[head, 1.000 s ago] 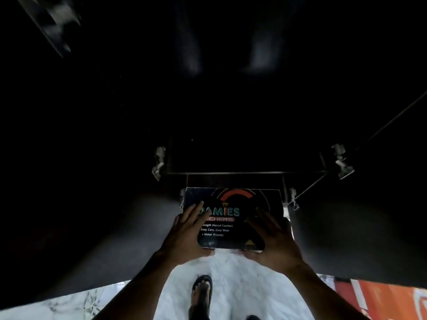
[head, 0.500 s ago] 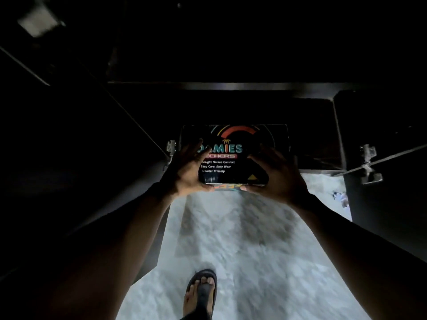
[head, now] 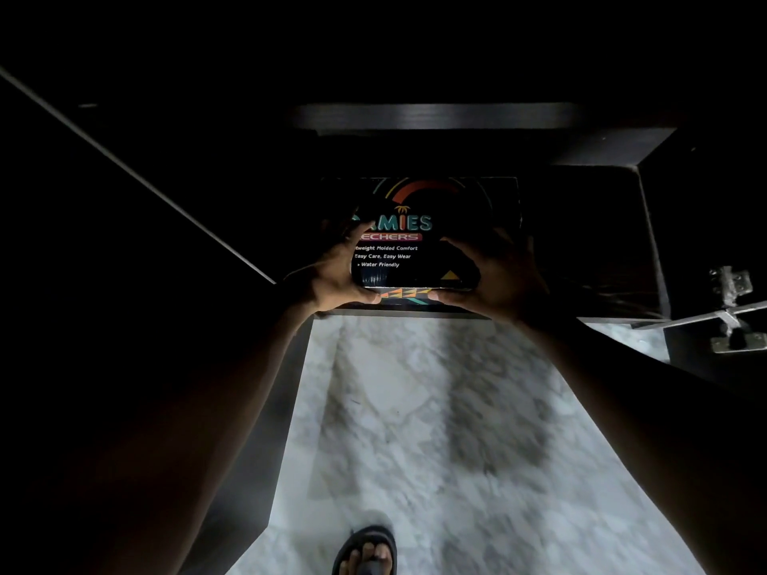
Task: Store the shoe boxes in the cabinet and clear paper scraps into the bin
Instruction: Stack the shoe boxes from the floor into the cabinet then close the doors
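Note:
A dark shoe box [head: 431, 226] with colourful lettering and a red arc lies at the front of the dark cabinet's lower compartment [head: 581, 226]. My left hand [head: 332, 271] grips its near left corner, fingers on the lid and thumb under the front edge. My right hand [head: 494, 276] grips the near right corner the same way. The far part of the box is inside the cabinet, under a shelf edge [head: 436, 116]. The cabinet's inside is very dark and little shows there.
An open cabinet door [head: 124, 168] angles away on the left. Another door with metal hinges [head: 732, 313] stands open at the right. The floor [head: 415, 429] is pale marble. My sandalled foot [head: 367, 551] shows at the bottom edge.
Both hands have carried the box up off the floor and forward into the cabinet opening; the view has tilted so the cabinet shelf now shows.

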